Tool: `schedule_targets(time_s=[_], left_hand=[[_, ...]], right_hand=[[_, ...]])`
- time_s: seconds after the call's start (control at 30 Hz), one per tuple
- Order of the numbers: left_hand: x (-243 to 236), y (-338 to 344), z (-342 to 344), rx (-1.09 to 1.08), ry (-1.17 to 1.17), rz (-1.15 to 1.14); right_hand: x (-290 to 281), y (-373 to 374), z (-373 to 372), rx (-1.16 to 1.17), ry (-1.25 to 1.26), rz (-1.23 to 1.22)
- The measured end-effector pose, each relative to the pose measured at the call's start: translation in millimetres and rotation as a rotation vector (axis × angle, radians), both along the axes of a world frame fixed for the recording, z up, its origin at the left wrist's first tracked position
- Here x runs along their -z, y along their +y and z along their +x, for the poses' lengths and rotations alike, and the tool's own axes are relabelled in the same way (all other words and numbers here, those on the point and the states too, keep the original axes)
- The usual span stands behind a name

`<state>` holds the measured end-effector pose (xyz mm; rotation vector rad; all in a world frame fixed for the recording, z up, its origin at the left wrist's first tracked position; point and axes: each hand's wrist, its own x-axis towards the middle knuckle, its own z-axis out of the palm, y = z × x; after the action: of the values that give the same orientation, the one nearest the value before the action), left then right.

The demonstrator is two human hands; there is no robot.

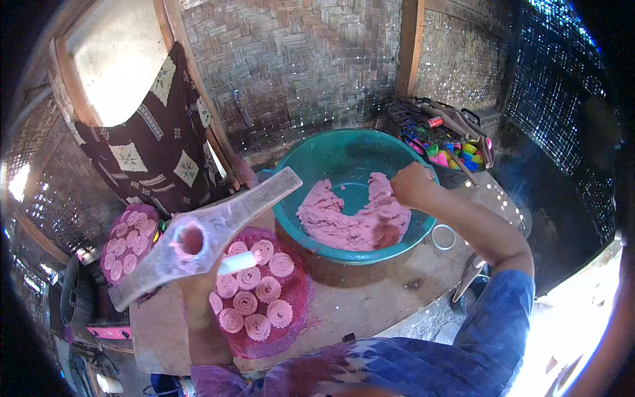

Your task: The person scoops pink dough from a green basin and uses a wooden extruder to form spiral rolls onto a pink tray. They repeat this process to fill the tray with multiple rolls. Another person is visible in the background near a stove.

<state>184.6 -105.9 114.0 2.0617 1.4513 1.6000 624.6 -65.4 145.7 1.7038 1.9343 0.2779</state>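
My left hand is wrapped round a wooden hand press, a long worn bar with a round hole in its middle. The bar hides most of its fingers. A white cylinder juts out beside that hand. Inside the large green basin, at its right side, my right hand is closed against the soft pink dough; its fingertips are hidden. Below the press, a round magenta mat bears several pink dough coils.
Another mat of pink coils sits at the far left. Behind the basin stands a dark basket with colourful pieces. A white ring lies on the wooden table right of the basin. A patterned brown cloth hangs at the window.
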Motion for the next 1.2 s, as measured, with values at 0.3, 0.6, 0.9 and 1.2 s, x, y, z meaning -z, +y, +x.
schedule_targets(time_s=[0.3, 0.6, 0.9, 1.2], left_hand=[[69.7, 58.8, -38.7, -0.033, 0.267, 0.067], [-8.2, 99.2, 52.7, 0.202, 0.453, 0.231], [-52.8, 133.3, 115.9, 0.239, 0.643, 0.599], [-64.4, 124.1, 125.3, 0.258, 0.693, 0.488]], right_hand=[[68.1, 34.1, 36.7, 0.02, 0.205, -0.13], [94.7, 52.9, 29.0, 0.299, 0.598, -0.146], [74.3, 15.8, 46.8, 0.119, 0.637, 0.105], [-78.0, -56.6, 57.1, -0.077, 1.405, -0.038]])
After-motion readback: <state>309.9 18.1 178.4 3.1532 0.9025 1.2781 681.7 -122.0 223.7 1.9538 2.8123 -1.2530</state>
